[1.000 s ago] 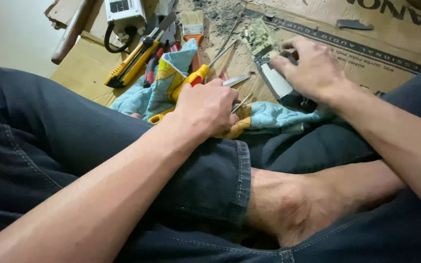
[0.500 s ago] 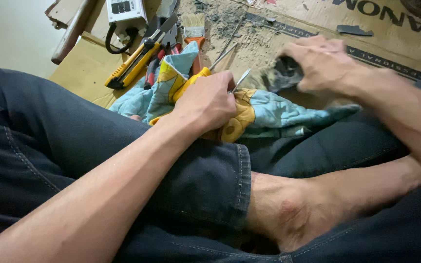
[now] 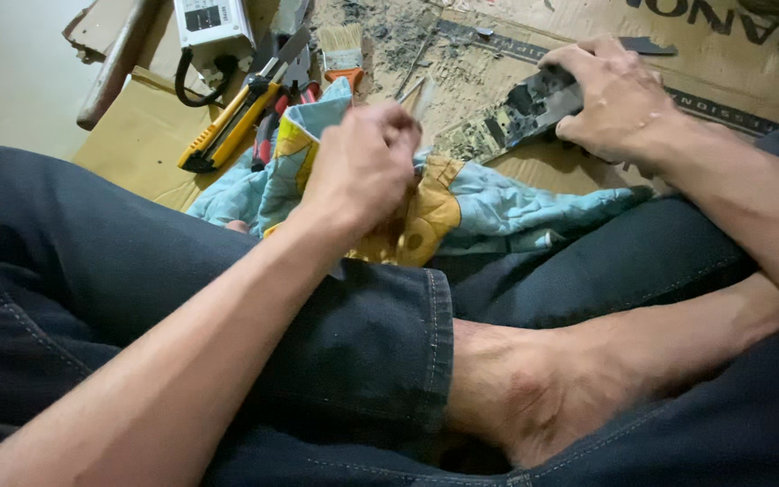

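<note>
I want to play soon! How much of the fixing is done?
Done: grey scrapings litter the cardboard. In hand: the right hand grips a dirty grey part, and the left hand is closed above the blue and yellow cloth. Left: the part looks grimy, so probably more cleaning.

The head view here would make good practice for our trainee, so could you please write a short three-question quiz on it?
1. True or false: the right hand rests on a dirty flat piece lying on the cardboard.
2. Which lies nearest the yellow utility knife? A) the paintbrush B) the red-handled pliers C) the bare foot
3. Fill in: the left hand, closed in a fist, is over a blue and yellow ____.

Key: 1 true; 2 B; 3 cloth.
</note>
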